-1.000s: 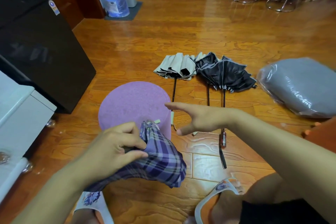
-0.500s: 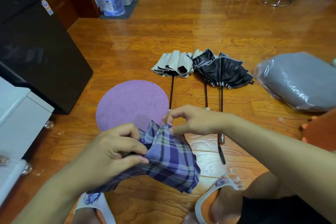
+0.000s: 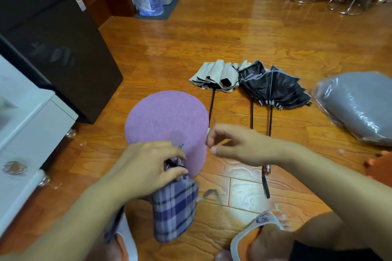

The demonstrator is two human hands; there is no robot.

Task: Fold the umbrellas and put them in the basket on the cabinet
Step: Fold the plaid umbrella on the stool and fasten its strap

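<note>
The left hand [image 3: 146, 165] curls tight round the gathered top of the purple plaid fabric umbrella [image 3: 176, 207], whose bundled canopy hangs down toward the person. The right hand [image 3: 235, 144], just beside it and slightly farther out, pinches thumb to forefinger, perhaps on a strap too thin to tell. Beyond the fingers stands a round lilac stool [image 3: 167, 118]; farther out lie a cream folding umbrella [image 3: 214, 77] and a black folding umbrella [image 3: 273, 87], shafts pointing back at the right hand, which is nearer them.
</note>
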